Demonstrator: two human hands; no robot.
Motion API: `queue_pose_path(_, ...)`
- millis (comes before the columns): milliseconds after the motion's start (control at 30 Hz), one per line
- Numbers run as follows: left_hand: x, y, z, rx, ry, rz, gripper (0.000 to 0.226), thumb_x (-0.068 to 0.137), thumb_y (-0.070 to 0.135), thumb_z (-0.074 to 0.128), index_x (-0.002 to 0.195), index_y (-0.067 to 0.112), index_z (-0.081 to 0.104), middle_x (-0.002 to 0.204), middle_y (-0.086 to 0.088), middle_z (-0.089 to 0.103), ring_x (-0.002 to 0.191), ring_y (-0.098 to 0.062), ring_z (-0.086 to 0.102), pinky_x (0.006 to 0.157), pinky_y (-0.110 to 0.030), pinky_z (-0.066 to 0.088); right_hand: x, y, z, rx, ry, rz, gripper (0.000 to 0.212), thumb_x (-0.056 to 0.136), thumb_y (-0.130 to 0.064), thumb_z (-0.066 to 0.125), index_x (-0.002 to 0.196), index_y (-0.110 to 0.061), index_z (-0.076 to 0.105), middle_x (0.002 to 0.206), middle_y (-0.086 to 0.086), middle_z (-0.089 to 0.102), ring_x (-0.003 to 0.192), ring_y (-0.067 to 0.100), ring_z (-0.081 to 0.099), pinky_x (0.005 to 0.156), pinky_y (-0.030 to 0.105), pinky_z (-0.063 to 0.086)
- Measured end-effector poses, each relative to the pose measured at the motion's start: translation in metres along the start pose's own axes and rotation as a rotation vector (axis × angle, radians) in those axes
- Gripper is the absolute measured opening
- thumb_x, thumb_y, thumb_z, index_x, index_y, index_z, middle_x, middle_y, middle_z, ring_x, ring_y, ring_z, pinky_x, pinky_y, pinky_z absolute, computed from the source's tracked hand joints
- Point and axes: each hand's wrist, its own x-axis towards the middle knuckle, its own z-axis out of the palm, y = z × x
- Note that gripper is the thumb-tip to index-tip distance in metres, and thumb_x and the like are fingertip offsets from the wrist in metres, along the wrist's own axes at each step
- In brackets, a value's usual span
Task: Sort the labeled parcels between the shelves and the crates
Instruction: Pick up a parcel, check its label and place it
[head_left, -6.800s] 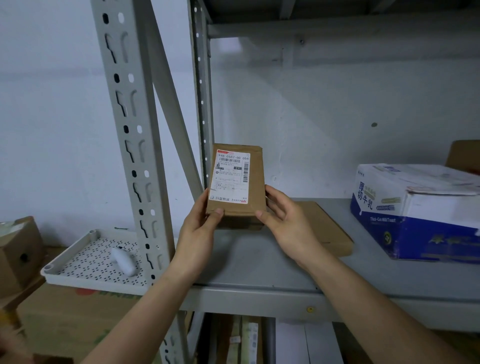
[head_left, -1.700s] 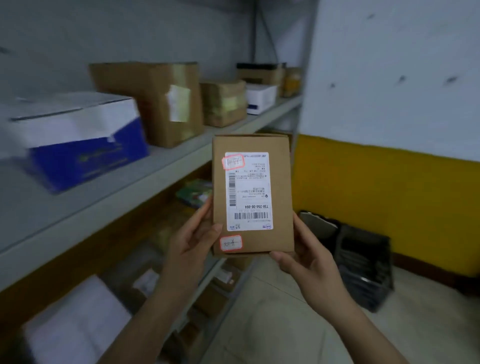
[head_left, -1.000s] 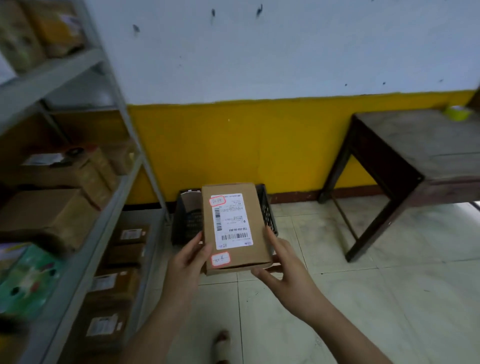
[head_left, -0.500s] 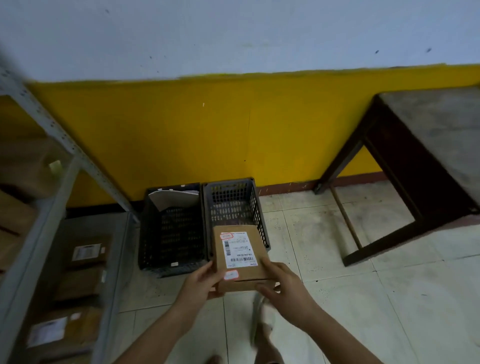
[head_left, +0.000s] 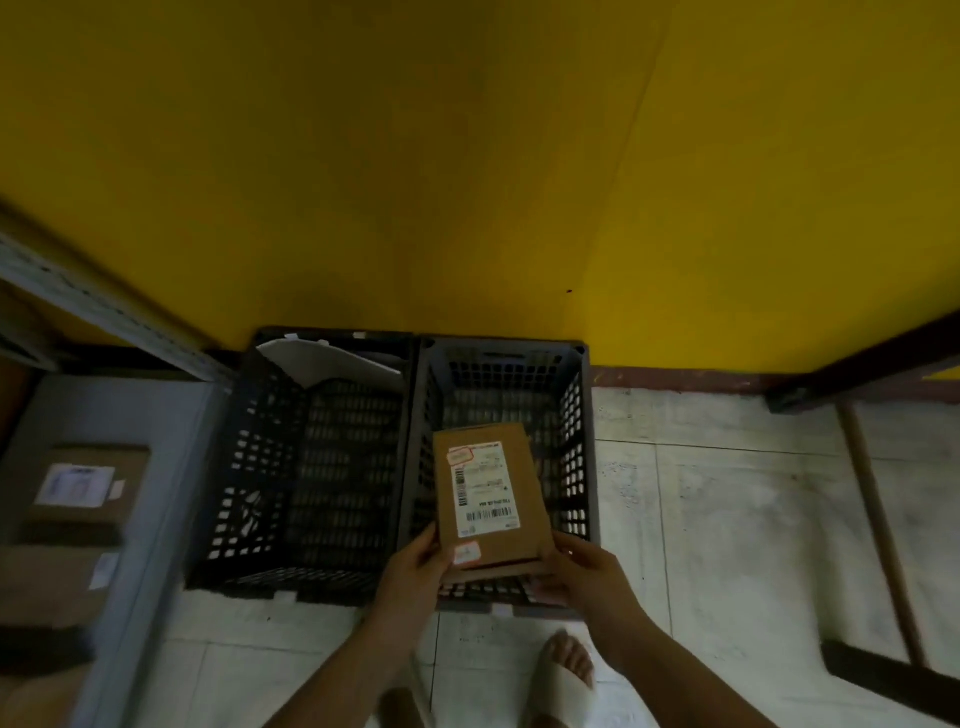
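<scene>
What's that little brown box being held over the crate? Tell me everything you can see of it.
The parcel is a flat, rectangular brown cardboard box, closed. A white shipping label with barcodes covers much of its top face. One small red-edged sticker overlaps the label's far corner and another sits near the box's near edge. It is held label up, slightly tilted, over the right-hand black crate. The left hand and right hand grip its near corners.

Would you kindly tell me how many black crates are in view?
2: the left crate, by the shelving, has a white sheet inside; the right crate adjoins it, under the parcel in the left hand and right hand.
</scene>
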Motion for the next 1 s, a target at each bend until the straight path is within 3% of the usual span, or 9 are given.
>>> queue_pose_path(100, 0.099, -0.028, 0.005, 0.096, 0.021, 0.055, 0.023, 0.104, 0.022, 0.053, 0.115, 0.037, 0.066, 0.12, 0.007, 0.07, 0.111, -0.008, 0.065, 0.099, -0.026, 0.053, 0.097, 0.039, 0.008, 0.057, 0.061, 0.015, 0.018, 0.098, -0.017, 0.059, 0.11, -0.009, 0.07, 0.098, 0.011, 0.077, 0.093, 0.031, 0.074, 0.084, 0.039, 0.061)
queue_pose_path(200, 0.181, -0.046, 0.013, 0.204, 0.063, 0.191, 0.025, 0.105, 0.021, 0.051, 0.126, 0.028, 0.062, 0.13, 0.008, 0.062, 0.114, -0.008, 0.061, 0.099, -0.023, 0.05, 0.19, 0.07, 0.024, 0.1, 0.111, -0.01, 0.015, 0.098, -0.016, 0.058, 0.105, -0.012, 0.071, 0.095, 0.009, 0.077, 0.092, 0.036, 0.072, 0.09, 0.045, 0.059)
queue_pose_path(300, 0.257, -0.078, 0.017, 0.29, 0.099, 0.261, 0.034, 0.103, 0.011, 0.05, 0.135, 0.024, 0.054, 0.137, 0.013, 0.049, 0.117, -0.004, 0.05, 0.083, -0.002, 0.042, 0.29, 0.101, 0.05, 0.104, 0.165, -0.06, 0.022, 0.099, -0.011, 0.058, 0.119, -0.006, 0.066, 0.102, 0.011, 0.074, 0.083, 0.023, 0.074, 0.07, 0.026, 0.062)
queue_pose_path(367, 0.28, -0.085, 0.023, 0.268, 0.136, 0.255, 0.045, 0.101, 0.004, 0.051, 0.141, 0.023, 0.051, 0.147, 0.008, 0.044, 0.123, -0.007, 0.048, 0.094, -0.01, 0.045, 0.331, 0.105, 0.058, 0.082, 0.225, -0.054, 0.02, 0.099, -0.004, 0.056, 0.116, -0.002, 0.065, 0.1, 0.018, 0.07, 0.073, 0.018, 0.07, 0.057, 0.022, 0.058)
queue_pose_path(467, 0.323, -0.105, 0.03, 0.124, 0.164, 0.149, 0.05, 0.101, 0.004, 0.05, 0.145, 0.027, 0.049, 0.147, 0.007, 0.044, 0.13, -0.016, 0.048, 0.11, -0.037, 0.044, 0.396, 0.127, 0.07, 0.038, 0.222, -0.05, 0.016, 0.1, -0.002, 0.053, 0.107, -0.003, 0.067, 0.103, 0.026, 0.07, 0.082, 0.033, 0.07, 0.07, 0.038, 0.062)
queue_pose_path(567, 0.348, -0.117, 0.038, 0.041, 0.178, 0.058, 0.049, 0.101, 0.008, 0.049, 0.145, 0.029, 0.048, 0.14, 0.008, 0.05, 0.132, -0.022, 0.049, 0.114, -0.049, 0.041, 0.431, 0.15, 0.068, -0.025, 0.243, -0.035, 0.019, 0.101, -0.006, 0.053, 0.113, 0.0, 0.066, 0.105, 0.021, 0.071, 0.077, 0.02, 0.069, 0.059, 0.023, 0.056)
queue_pose_path(767, 0.377, -0.133, 0.049, -0.034, 0.233, 0.043, 0.043, 0.099, 0.019, 0.051, 0.138, 0.035, 0.056, 0.14, 0.005, 0.058, 0.131, -0.023, 0.053, 0.114, -0.049, 0.041, 0.452, 0.163, 0.07, -0.058, 0.272, -0.005, 0.017, 0.1, -0.009, 0.056, 0.09, -0.016, 0.068, 0.09, 0.008, 0.071, 0.077, 0.014, 0.068, 0.058, 0.018, 0.054)
queue_pose_path(900, 0.378, -0.131, 0.05, -0.022, 0.251, 0.031, 0.042, 0.101, 0.018, 0.053, 0.141, 0.032, 0.054, 0.139, 0.004, 0.059, 0.129, -0.022, 0.053, 0.113, -0.049, 0.042, 0.457, 0.171, 0.071, -0.07, 0.303, -0.02, 0.017, 0.098, 0.0, 0.055, 0.102, -0.004, 0.071, 0.087, 0.006, 0.071, 0.078, 0.019, 0.068, 0.055, 0.016, 0.054)
queue_pose_path(1000, 0.387, -0.134, 0.049, 0.011, 0.227, 0.002, 0.041, 0.099, 0.015, 0.053, 0.137, 0.031, 0.057, 0.132, 0.004, 0.063, 0.123, -0.023, 0.058, 0.109, -0.046, 0.046, 0.462, 0.173, 0.071, -0.144, 0.317, -0.054, 0.019, 0.099, -0.002, 0.055, 0.105, -0.008, 0.072, 0.088, 0.002, 0.072, 0.089, 0.029, 0.07, 0.077, 0.036, 0.061)
